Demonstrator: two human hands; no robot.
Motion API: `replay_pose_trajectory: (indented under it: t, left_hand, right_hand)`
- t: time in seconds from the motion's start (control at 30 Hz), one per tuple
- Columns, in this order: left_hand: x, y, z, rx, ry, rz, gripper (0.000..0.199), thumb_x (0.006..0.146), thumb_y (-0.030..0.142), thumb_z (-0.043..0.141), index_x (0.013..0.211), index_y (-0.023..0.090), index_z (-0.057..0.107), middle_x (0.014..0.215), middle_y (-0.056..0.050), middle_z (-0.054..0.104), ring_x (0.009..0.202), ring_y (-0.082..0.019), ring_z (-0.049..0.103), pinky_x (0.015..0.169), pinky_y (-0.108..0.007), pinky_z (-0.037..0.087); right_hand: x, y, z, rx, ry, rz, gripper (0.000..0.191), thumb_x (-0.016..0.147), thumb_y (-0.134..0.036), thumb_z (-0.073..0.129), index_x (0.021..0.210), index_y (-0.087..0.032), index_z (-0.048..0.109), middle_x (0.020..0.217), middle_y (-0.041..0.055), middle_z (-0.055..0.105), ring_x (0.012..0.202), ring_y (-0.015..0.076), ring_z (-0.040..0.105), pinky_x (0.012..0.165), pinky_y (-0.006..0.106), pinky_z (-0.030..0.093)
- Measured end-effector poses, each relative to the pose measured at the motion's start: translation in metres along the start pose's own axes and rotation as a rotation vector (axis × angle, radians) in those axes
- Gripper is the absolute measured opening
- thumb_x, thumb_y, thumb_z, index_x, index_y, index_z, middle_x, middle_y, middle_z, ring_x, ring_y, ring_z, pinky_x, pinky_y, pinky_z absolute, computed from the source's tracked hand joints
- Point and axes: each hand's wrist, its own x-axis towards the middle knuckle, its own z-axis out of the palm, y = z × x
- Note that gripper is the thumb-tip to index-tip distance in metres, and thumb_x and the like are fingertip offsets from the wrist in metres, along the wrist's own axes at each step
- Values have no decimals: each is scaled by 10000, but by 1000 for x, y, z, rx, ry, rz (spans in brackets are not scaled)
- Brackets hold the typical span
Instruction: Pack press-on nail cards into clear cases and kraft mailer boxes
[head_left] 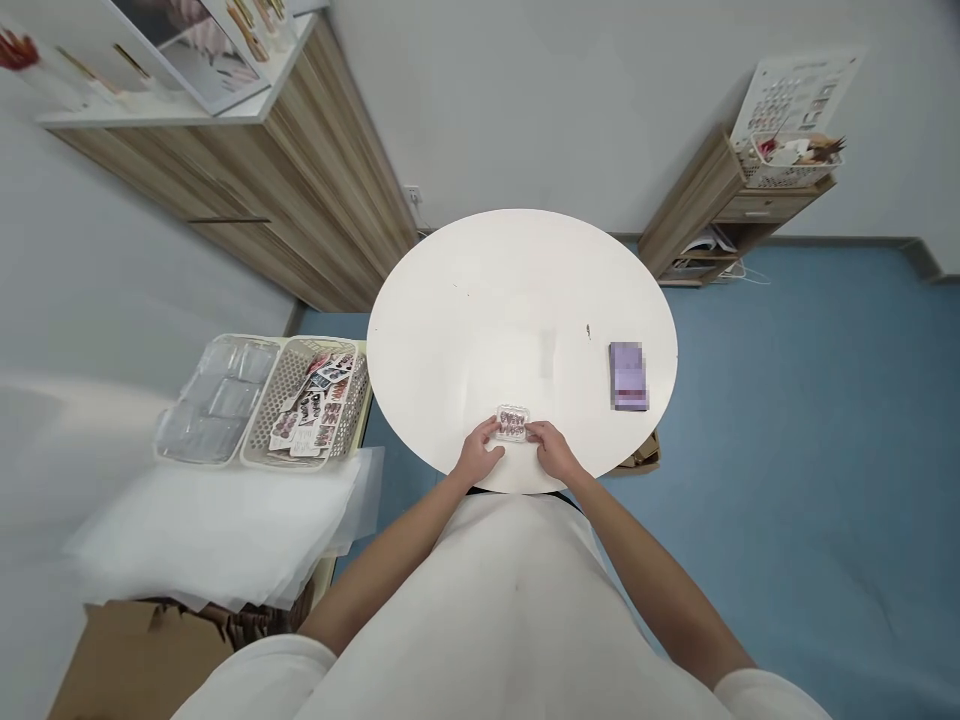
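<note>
A small clear plastic box of press-on nails (513, 423) lies on the white oval table (517, 270) near its front edge. Dark reddish nails in rows show inside it. My left hand (478, 453) holds the box's left side with its fingertips, the thumb apart and lower down. At the right side, the fingers of my right hand (553, 450) press on the box's edge. Between them the two hands keep the box in front of my body. Whether its lid is fastened is too small to tell.
A purple packet (628, 377) lies on the table's right. Left of the table stand a basket of printed nail cards (307, 405), a basket of clear boxes (225, 400) and translucent sheets (217, 510). Below is cardboard (142, 660). Wooden cabinets (330, 170) flank the back.
</note>
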Motion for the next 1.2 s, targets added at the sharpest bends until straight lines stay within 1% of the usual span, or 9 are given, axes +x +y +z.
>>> replay_pose_trajectory:
  t: [0.13,0.23,0.37,0.5,0.7,0.83,0.97,1.07,1.2]
  left_hand:
    - [-4,-3,4,196,6,52,536,644,149,511,1179,175,499,1347,-90,382,1216,-243,384,1007,-408,328]
    - [-3,-1,1,363,8,132,529,637,175,530,1165,186,505,1343,-92,382,1234,-263,344,1008,-436,310]
    - [-1,3,-6,558,-31,239,470,653,180,521,1121,220,526,1371,-74,337,1267,-292,264,971,-470,317]
    - [-1,3,-9,641,-48,319,458,672,144,487,1125,208,512,1366,-90,345,1256,-292,277,967,-464,296]
    - [2,3,-14,656,-125,357,482,642,143,513,1117,226,490,1338,-84,383,1223,-284,321,952,-442,291]
    - [5,2,-18,647,-145,381,463,651,192,551,1106,232,478,1331,-78,392,1206,-282,336,952,-434,280]
    - [6,1,-22,624,-145,428,376,701,225,544,1073,231,491,1288,-78,439,1154,-271,391,935,-428,282]
    - [6,2,-27,664,-178,464,268,754,182,480,1015,233,511,1197,-71,512,1087,-243,448,898,-403,305]
    - [7,6,-33,701,-255,498,250,769,165,461,1012,222,486,1036,-68,568,965,-223,512,797,-359,366]
  right_hand:
    - [-1,-3,1,-184,-19,-42,588,657,28,335,1184,-196,465,1144,85,485,1029,174,510,894,354,424]
    - [1,-8,0,-377,-2,-94,494,715,-88,455,1201,-179,439,1241,127,418,1132,249,420,892,406,399]
    - [11,-15,0,-557,-15,-199,636,674,-182,612,1252,-225,350,1344,131,330,1206,304,322,907,474,345]
    - [23,-19,-1,-635,-50,-265,587,678,-142,601,1215,-208,375,1264,127,427,1140,291,392,857,445,394]
    - [27,-13,-1,-717,-81,-377,327,713,-157,544,1037,-150,503,1191,151,484,1102,284,427,893,431,400]
    - [26,-10,2,-703,-51,-344,305,698,-145,537,1003,-145,525,1190,152,497,1130,286,420,898,433,405]
    - [21,-15,3,-640,-39,-310,311,691,-210,565,994,-145,538,1140,147,540,1093,276,464,923,445,380]
    - [11,-21,4,-589,-36,-284,324,694,-235,566,1002,-140,541,1123,142,556,1062,258,496,923,420,383]
    - [-6,-29,7,-540,10,-190,393,717,-240,539,1100,-157,496,1167,127,536,1104,239,477,918,392,393]
